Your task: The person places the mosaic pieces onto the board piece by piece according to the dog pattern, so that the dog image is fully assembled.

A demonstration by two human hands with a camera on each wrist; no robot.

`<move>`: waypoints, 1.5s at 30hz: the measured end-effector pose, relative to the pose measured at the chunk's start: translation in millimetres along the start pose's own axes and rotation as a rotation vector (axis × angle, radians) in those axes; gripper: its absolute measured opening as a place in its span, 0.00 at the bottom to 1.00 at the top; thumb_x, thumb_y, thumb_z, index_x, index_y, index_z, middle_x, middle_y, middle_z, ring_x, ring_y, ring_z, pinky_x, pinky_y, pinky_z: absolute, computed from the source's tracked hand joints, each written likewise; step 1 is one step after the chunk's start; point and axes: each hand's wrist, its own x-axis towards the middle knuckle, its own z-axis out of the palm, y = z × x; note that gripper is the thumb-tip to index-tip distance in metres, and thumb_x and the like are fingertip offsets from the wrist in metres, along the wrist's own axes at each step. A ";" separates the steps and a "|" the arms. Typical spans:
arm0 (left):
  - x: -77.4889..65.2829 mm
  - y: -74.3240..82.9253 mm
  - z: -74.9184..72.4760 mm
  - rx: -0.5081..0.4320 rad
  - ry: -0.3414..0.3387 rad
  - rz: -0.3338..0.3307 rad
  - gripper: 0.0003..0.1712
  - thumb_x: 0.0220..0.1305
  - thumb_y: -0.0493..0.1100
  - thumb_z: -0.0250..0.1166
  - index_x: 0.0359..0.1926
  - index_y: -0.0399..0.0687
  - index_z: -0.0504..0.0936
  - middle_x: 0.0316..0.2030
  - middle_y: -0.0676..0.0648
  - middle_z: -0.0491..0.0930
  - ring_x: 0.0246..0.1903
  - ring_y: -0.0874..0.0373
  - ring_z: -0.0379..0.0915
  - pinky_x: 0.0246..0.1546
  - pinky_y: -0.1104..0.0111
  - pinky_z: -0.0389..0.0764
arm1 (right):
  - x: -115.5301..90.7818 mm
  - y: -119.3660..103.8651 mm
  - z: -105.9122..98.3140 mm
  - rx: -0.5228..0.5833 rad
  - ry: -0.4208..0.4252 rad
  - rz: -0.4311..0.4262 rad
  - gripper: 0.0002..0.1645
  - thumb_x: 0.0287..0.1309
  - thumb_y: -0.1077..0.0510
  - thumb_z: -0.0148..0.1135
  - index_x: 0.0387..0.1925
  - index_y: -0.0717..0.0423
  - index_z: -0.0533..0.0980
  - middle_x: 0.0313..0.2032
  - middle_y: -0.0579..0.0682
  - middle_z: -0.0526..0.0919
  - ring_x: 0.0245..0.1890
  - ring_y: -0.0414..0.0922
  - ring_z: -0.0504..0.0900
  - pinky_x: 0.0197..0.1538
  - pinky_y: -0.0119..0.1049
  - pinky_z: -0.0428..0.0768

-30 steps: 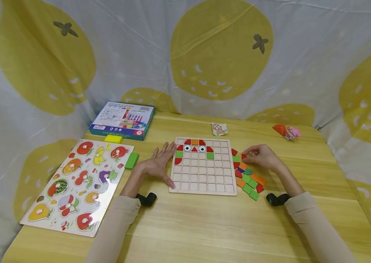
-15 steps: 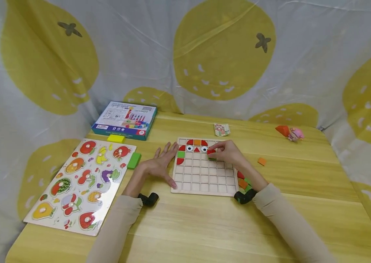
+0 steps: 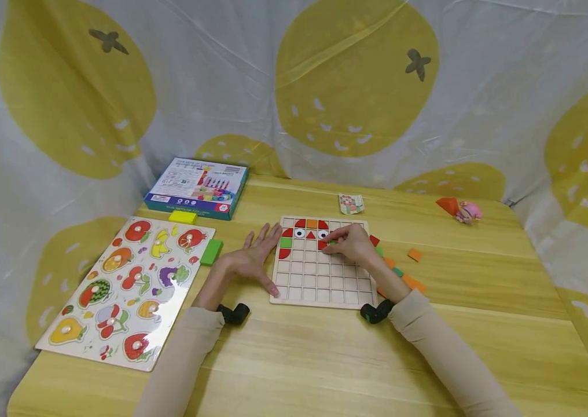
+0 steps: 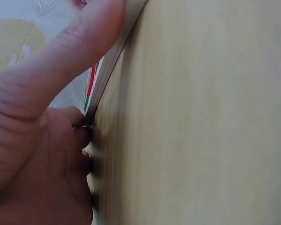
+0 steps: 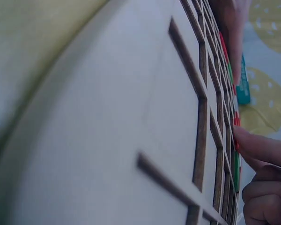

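Observation:
My left hand [image 3: 249,262] lies with fingers spread along the left edge of the wooden grid board [image 3: 320,284], thumb at its near left corner. In the left wrist view the thumb [image 4: 61,61] rests against the board's side. My right hand [image 3: 355,244] is over the board, thumb and finger pinching a red tile [image 3: 322,246] at the cell below the right eye tile [image 3: 323,234]. The right wrist view has the fingertips at this red tile [image 5: 237,140], level with the grid. Red, orange and green tiles form a face in the upper left rows.
Loose coloured tiles [image 3: 412,282] lie right of the board, partly behind my right arm. One orange square [image 3: 415,255] sits apart. A fruit puzzle [image 3: 127,289], green block [image 3: 211,252], yellow block [image 3: 183,218] and box [image 3: 197,188] stand left; a pattern card [image 3: 351,203] and small figure [image 3: 467,212] lie behind.
My right hand has carried the red tile from the loose pile leftward onto the board, down to the cell under the right eye. An orange square now lies apart. The left hand stays put.

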 end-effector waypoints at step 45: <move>-0.2 0.9 -2.4 -0.011 0.003 0.019 0.86 0.31 0.66 0.79 0.76 0.46 0.28 0.76 0.47 0.21 0.75 0.47 0.11 0.72 0.44 0.21 | -2.3 60.8 -115.7 -0.138 -0.106 0.004 0.20 0.53 0.54 0.71 0.48 0.56 0.82 0.15 0.44 0.71 0.17 0.39 0.61 0.22 0.31 0.60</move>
